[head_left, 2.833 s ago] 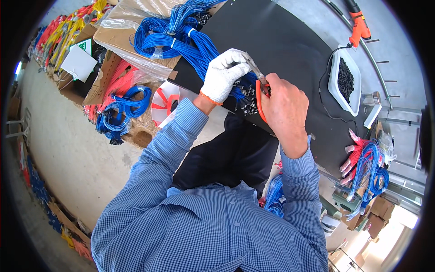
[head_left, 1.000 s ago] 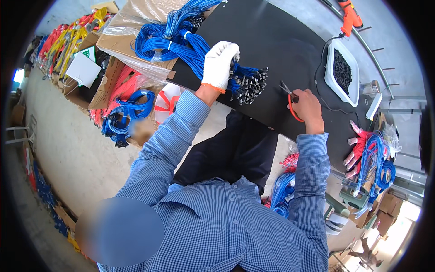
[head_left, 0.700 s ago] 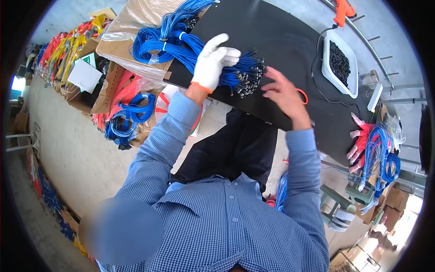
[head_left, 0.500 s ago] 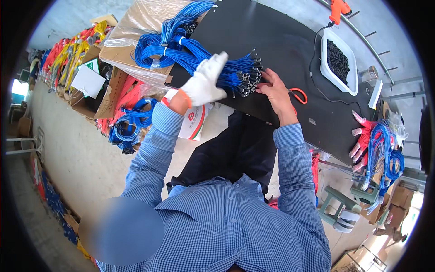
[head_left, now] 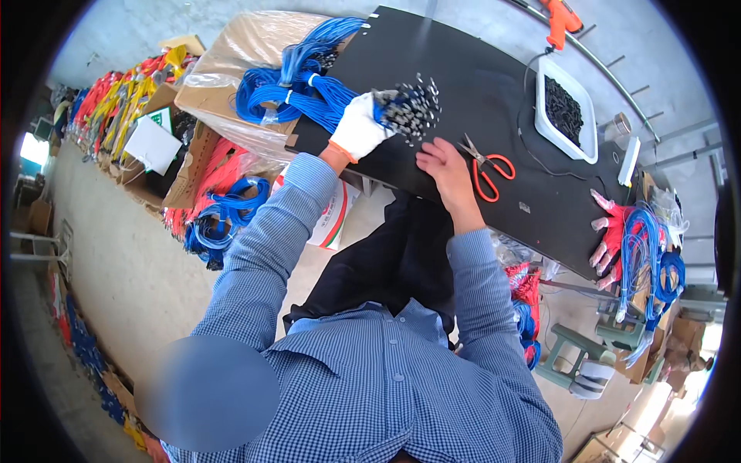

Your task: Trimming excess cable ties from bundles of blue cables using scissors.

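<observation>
My left hand (head_left: 360, 129), in a white glove, is closed round a bundle of blue cables (head_left: 318, 98) close to its right end. Black and silver tips (head_left: 413, 110) fan out past the glove, lifted off the black table (head_left: 471, 77). Zip ties gather the rest of the cables, which trail back to the left. Just below the tips is my bare right hand (head_left: 446, 171), its fingers extended over the table with nothing held. Scissors with orange handles (head_left: 491, 165) lie beside it on the right, blades parted.
A white tray of small black parts (head_left: 564, 108) stands at the right, near an orange heat gun (head_left: 561, 21) with a dark cord. A plastic-wrapped carton (head_left: 224, 73) adjoins the table's left. Red and blue cable bundles (head_left: 644, 243) hang off the right end.
My left hand has gone from lying over the cables to gripping them, raising their tips. My right hand has drawn off the tips toward me, leaving the scissors in full view.
</observation>
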### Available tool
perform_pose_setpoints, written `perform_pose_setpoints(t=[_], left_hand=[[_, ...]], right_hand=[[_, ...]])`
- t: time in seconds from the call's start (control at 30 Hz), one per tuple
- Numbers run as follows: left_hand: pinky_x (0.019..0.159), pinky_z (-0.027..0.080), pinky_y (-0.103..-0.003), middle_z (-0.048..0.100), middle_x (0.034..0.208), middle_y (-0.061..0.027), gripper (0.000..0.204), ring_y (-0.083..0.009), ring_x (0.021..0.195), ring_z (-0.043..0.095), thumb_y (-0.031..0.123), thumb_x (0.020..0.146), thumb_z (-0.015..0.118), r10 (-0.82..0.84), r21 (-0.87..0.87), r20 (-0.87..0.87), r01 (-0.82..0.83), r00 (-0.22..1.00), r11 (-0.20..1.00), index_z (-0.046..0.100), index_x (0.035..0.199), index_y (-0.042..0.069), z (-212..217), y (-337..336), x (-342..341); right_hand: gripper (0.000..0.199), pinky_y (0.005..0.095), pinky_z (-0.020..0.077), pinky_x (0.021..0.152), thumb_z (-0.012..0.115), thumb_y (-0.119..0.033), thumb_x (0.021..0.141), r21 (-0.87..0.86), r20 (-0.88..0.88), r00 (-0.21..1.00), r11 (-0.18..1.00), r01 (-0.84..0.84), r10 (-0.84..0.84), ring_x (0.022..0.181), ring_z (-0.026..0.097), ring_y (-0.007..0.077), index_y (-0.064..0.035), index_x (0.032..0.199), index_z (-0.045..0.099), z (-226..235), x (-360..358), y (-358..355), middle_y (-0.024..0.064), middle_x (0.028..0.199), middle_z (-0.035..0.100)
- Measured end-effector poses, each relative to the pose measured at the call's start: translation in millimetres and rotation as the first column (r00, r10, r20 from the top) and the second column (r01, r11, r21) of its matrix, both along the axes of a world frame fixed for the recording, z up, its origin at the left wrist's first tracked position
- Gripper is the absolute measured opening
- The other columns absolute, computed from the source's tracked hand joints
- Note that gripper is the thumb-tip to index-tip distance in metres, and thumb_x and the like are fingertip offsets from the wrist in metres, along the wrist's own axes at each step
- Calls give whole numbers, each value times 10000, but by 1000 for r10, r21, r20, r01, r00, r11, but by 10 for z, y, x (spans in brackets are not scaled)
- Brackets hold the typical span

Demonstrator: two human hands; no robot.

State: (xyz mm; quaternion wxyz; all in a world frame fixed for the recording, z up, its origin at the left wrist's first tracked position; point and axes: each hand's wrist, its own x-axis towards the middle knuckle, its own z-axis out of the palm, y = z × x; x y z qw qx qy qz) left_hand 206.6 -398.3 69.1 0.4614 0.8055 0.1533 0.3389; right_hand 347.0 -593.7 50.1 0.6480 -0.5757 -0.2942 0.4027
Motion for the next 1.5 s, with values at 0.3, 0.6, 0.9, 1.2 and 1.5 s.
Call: perform_pose_setpoints(t=[0.3, 0.6, 0.9, 1.2, 1.5], left_hand=[[1001, 587, -362, 664, 1346, -160, 486, -251, 1212, 676, 7, 1014, 603, -56, -633, 569, 480, 821, 607, 451, 1475, -19, 65, -235, -794], [1068, 558, -387, 613, 1407, -145, 414, -257, 1266, 640, 21, 1038, 553, 131, -648, 646, 451, 752, 614, 504, 1449, -4, 34, -511, -1082], [986, 582, -337, 671, 1315, -59, 475, -186, 1181, 671, -67, 944, 663, 169, -650, 637, 405, 752, 643, 579, 1396, 55, -31, -467, -1028], [933, 582, -317, 692, 1240, -37, 449, -160, 1116, 677, -68, 907, 705, 263, -724, 556, 304, 788, 619, 634, 1331, 61, -23, -440, -987], [951, 585, -326, 690, 1246, -52, 436, -167, 1115, 679, -63, 902, 709, 234, -715, 588, 362, 774, 598, 630, 1318, 41, 48, -472, -995]], right_hand=[[982, 345, 442, 1152, 792, 99, 776, 188, 417, 843, 876, -444, 339, 1391, 533, 232, -82, 1610, 307, 884, -728, 776, 161, 1571, 484], [863, 339, 460, 1147, 789, 135, 767, 37, 523, 774, 898, -438, 356, 1405, 524, 210, -49, 1515, 400, 966, -1114, 703, 134, 1549, 519], [810, 334, 455, 1138, 758, 111, 763, 59, 593, 761, 929, -365, 262, 1373, 553, 206, -27, 1480, 409, 922, -1104, 729, 119, 1486, 567], [817, 332, 432, 1153, 705, 155, 786, 80, 512, 821, 937, -340, 254, 1387, 525, 191, -44, 1513, 390, 839, -1004, 770, 81, 1512, 537], [837, 328, 422, 1166, 708, 162, 785, 95, 441, 859, 938, -333, 260, 1403, 512, 178, -39, 1526, 374, 830, -970, 730, 74, 1517, 534]])
